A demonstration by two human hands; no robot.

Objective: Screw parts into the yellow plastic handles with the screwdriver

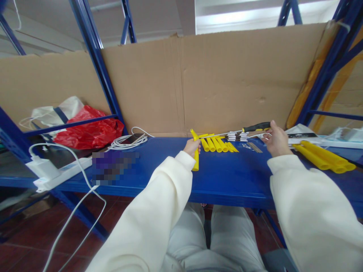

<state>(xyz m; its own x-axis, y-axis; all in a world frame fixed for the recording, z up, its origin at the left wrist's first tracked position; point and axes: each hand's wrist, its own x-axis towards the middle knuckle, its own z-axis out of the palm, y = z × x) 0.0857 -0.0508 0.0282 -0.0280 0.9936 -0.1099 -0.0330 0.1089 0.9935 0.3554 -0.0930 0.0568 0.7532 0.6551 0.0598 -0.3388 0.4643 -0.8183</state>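
My left hand [192,146] is closed around a yellow plastic tube [195,162] that has a flared upper end. In my right hand [278,140] is the butt end of a long screwdriver with a black and yellow handle [256,127]. Its thin shaft [218,134] runs leftward to the tube at my left hand; whether the tip touches it is hard to make out. Behind the shaft, several yellow tubes [211,144] lie in a row. Close by are a stack of white, dark-banded pieces [237,136], small screws [247,146] and a metal strip [255,147].
Larger yellow tubes [320,156] lie at the right of the blue bench [229,181]. A coiled white cable [127,142] with a phone, a power strip [65,173] and a red bag [90,128] are at left. Cardboard [221,83] closes off the back.
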